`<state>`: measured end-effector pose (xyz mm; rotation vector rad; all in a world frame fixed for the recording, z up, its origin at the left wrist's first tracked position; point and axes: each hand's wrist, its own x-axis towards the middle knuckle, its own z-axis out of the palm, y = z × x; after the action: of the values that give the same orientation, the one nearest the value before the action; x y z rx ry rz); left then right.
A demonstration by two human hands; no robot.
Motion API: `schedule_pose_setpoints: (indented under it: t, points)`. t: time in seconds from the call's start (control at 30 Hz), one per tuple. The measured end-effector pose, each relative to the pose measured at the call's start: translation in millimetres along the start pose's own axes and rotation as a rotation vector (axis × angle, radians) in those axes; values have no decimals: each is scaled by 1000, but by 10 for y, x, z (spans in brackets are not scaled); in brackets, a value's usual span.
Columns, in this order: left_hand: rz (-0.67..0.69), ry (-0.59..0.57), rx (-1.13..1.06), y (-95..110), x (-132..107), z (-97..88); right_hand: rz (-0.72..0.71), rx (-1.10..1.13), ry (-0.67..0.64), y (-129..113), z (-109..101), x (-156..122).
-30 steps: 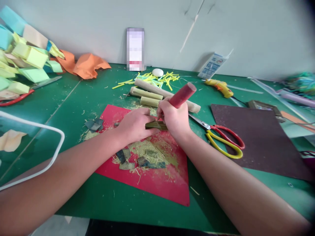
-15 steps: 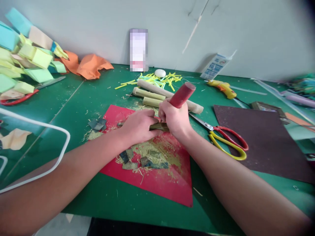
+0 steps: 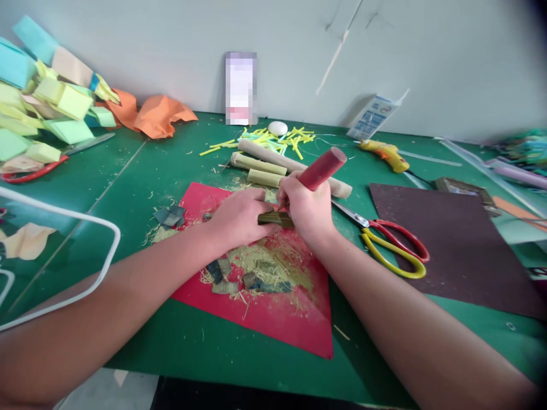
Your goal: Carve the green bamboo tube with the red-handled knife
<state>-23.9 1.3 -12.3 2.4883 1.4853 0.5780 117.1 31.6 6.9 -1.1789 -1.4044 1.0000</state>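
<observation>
Mat: landmark in the head view; flakes and pale dust lie across it.
Stick: olive, crosswise over the mat's far half; whether it rests there, I cannot tell.
Left hand: over the mat, thumb and fingers closed narrowly about the stick.
Right hand: over the mat's far right part, fist round a red handle tilted up and right; lower end hidden from me.
Rods: beyond the mat.
Scissors: right of the mat.
Technique: I judge the handle's tool bears on the stick; I'd brace the stick firmly, favour short, even strokes and keep left fingertips clear.
</observation>
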Motion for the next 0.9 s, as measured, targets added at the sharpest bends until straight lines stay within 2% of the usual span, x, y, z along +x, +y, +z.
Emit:
schedule_pose_setpoints:
  t: [0.43,0.67,0.9]
  points:
    - [31,-19,-72,-20,-3,10,-18,-14,-40,24,32,7]
    - [32,-41,8,-11,3,-6,17,60,-52,-37,15,-10]
    - [9,-14,12,-15,-8,2,-11,77,2,8,-28,-3]
